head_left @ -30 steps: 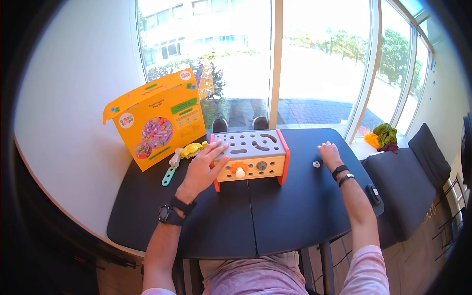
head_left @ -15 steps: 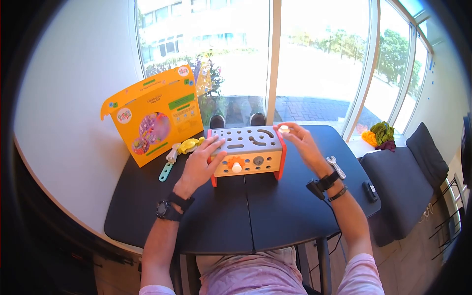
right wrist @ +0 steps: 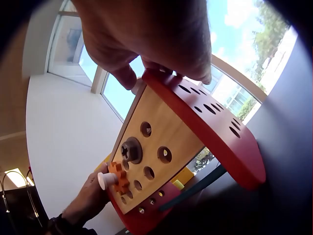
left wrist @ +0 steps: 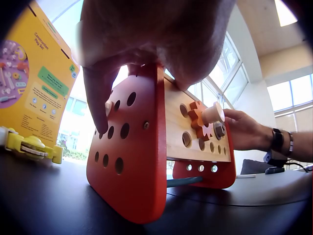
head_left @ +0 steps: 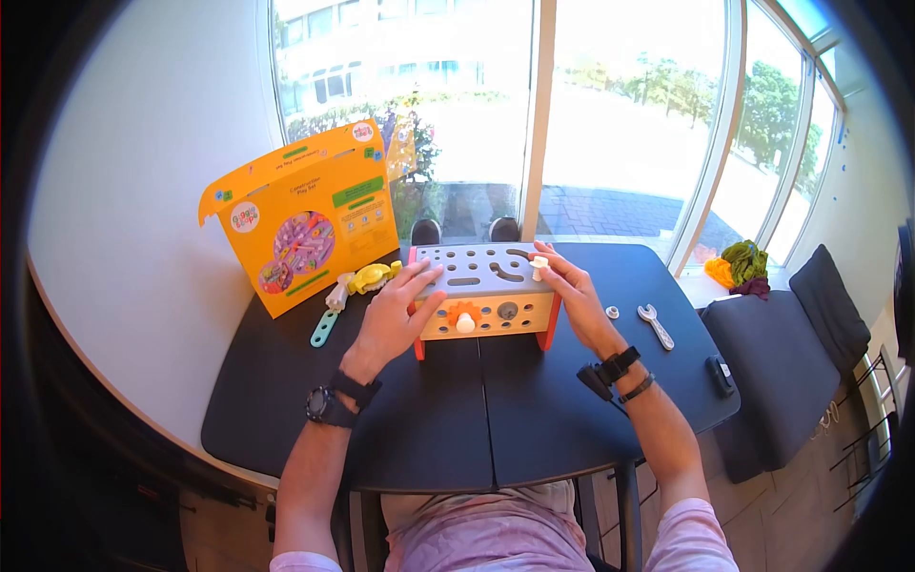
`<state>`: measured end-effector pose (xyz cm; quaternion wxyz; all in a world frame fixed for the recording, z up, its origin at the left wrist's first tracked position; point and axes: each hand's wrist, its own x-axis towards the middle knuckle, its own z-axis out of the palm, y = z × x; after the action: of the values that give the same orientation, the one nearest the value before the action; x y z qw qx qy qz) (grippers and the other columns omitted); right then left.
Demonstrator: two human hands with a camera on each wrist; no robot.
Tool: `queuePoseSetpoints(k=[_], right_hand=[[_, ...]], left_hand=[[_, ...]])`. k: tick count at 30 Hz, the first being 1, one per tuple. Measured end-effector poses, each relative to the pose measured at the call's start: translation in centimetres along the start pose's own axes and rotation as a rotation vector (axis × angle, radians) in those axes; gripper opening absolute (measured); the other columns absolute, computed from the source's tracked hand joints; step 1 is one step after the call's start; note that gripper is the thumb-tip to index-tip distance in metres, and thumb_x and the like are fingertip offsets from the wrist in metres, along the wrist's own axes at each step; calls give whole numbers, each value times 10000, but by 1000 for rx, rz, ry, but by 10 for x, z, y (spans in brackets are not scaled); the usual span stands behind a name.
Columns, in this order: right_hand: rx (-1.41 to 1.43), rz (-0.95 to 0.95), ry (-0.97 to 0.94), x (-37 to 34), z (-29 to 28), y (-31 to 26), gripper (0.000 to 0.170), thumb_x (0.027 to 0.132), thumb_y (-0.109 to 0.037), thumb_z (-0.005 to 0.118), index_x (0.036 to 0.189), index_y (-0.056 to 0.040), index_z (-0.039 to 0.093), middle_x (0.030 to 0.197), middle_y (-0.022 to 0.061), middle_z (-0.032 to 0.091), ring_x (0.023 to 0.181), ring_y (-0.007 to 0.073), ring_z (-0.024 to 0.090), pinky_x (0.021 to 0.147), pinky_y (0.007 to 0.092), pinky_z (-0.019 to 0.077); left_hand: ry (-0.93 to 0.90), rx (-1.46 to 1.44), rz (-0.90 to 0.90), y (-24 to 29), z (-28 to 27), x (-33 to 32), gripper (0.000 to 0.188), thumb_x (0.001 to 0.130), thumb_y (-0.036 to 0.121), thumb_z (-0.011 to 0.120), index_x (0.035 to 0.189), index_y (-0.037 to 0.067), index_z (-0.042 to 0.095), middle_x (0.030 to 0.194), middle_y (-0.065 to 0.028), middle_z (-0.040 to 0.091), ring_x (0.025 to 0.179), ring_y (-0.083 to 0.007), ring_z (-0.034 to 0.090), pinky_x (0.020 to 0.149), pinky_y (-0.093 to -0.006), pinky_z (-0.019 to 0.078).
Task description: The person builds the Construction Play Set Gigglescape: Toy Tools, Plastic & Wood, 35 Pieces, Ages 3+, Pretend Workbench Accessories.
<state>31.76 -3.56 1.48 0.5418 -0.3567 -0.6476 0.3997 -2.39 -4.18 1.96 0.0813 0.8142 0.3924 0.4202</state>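
Note:
A toy workbench with a grey holed top [head_left: 477, 270], wooden front [left wrist: 176, 127] and red side panels [left wrist: 132, 156] stands on the table. An orange gear [head_left: 464, 316] with a white peg and a grey screw head [right wrist: 131, 150] sit on its front. My left hand [head_left: 389, 315] grips the bench's left end, fingers over the top and side. At the top's right end, my right hand [head_left: 574, 291] pinches a small white piece [head_left: 539, 268] between thumb and fingers, above or at the surface.
A white wrench [head_left: 656, 327] and a small white piece [head_left: 612, 312] lie right of the bench. A yellow toy [head_left: 374, 276], a teal strip [head_left: 324, 329] and an orange box [head_left: 305, 224] are at the left. A black device [head_left: 721, 376] sits near the right edge.
My right hand has moved from the table at the right to the bench's right end, bringing the white piece over the grey top. The left hand stays on the bench's left end.

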Motion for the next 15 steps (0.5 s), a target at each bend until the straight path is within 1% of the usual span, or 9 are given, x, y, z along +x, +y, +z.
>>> queuePoseSetpoints(k=[1,4,7,10,13,15], right_hand=[[0,-1,0,0,0,0,434,1125,-195,648,1511,1,661,1773,148,412,1716,271,173,1352,411,220],[60,-4,5,1,0,2,392,1113,-202,672,1456,-14,692,1747,168,446,1697,266,237,1345,414,242],[45,-12,9,1,1,-2,252,1105,-208,688,1291,-41,718,1695,186,505,1671,271,299,1336,415,267],[6,-47,37,3,2,-1,142,1105,-201,687,1143,-64,672,1625,190,573,1644,287,356,1324,412,290],[-61,-74,53,4,2,-1,150,1103,-204,693,1082,-57,671,1576,190,615,1611,293,413,1313,414,308],[-26,-80,75,8,1,7,172,1095,-219,709,1074,-51,679,1551,194,634,1597,292,431,1307,418,317]], left_hand=[[0,-3,1,0,0,0,443,1094,289,690,1451,27,693,1528,-230,642,1418,-407,620,1186,-425,483],[2,7,-3,1,0,0,444,1095,292,688,1452,29,693,1533,-229,639,1425,-406,615,1189,-424,480],[0,7,-8,3,-1,-1,445,1096,296,686,1455,32,692,1538,-228,636,1430,-406,611,1193,-425,478],[4,17,-2,3,0,-1,447,1098,300,684,1458,34,691,1542,-227,634,1433,-405,608,1196,-425,475],[-11,-12,-21,4,-1,-1,448,1099,301,682,1460,35,691,1544,-227,632,1435,-403,607,1198,-427,473],[-8,-9,-16,3,-1,-1,448,1098,298,684,1459,35,691,1543,-229,632,1435,-403,608,1199,-427,472]])
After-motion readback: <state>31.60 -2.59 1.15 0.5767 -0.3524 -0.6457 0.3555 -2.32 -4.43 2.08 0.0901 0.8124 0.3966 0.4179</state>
